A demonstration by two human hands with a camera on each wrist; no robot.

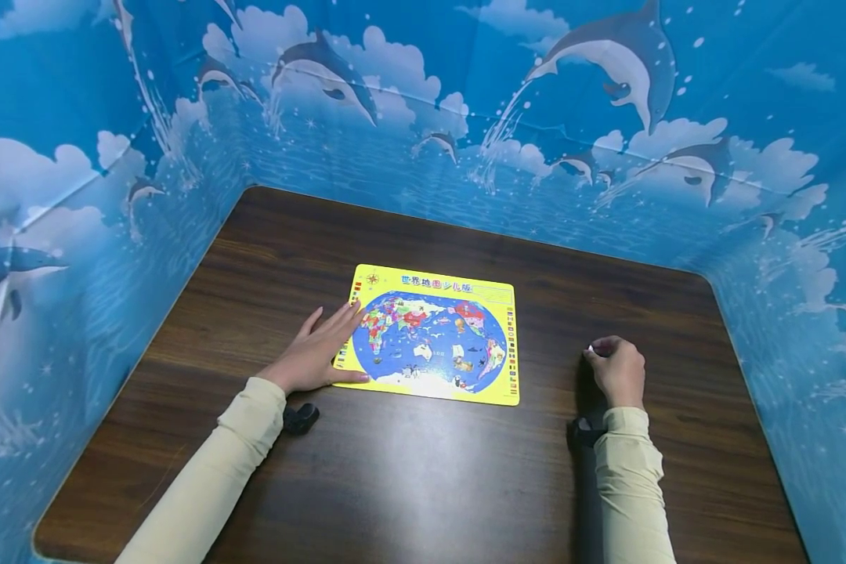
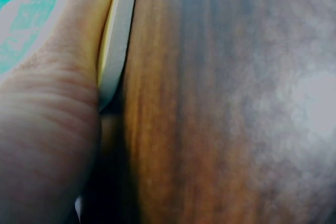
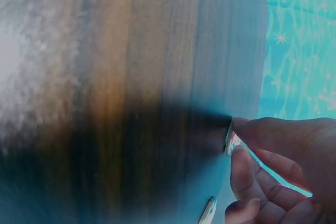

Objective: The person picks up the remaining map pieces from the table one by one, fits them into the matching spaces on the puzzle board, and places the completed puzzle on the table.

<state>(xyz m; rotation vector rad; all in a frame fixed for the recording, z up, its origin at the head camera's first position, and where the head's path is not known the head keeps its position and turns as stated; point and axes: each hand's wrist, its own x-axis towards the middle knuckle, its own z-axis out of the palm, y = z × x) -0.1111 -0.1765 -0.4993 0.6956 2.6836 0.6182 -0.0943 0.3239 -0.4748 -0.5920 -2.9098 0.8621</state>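
A yellow-bordered children's world map board (image 1: 430, 337) lies flat on the table. My left hand (image 1: 319, 348) rests on its left edge, fingers stretched over the border and thumb along the lower left corner. In the left wrist view, the board's thick pale edge (image 2: 118, 40) shows beside the hand. Right of the board, my right hand (image 1: 619, 370) pinches a small flat printed piece (image 3: 231, 141) between thumb and fingers, close to the tabletop. Most of that piece is hidden by the fingertips. Below it in the right wrist view is another pale sliver (image 3: 209, 211), too partial to identify.
The dark wooden table (image 1: 423, 486) has rounded corners. A blue dolphin-print cloth (image 1: 409, 157) hangs along its back and both sides. Black straps with small devices (image 1: 301, 418) sit at both wrists. Glare whitens part of the map and the table in front of it.
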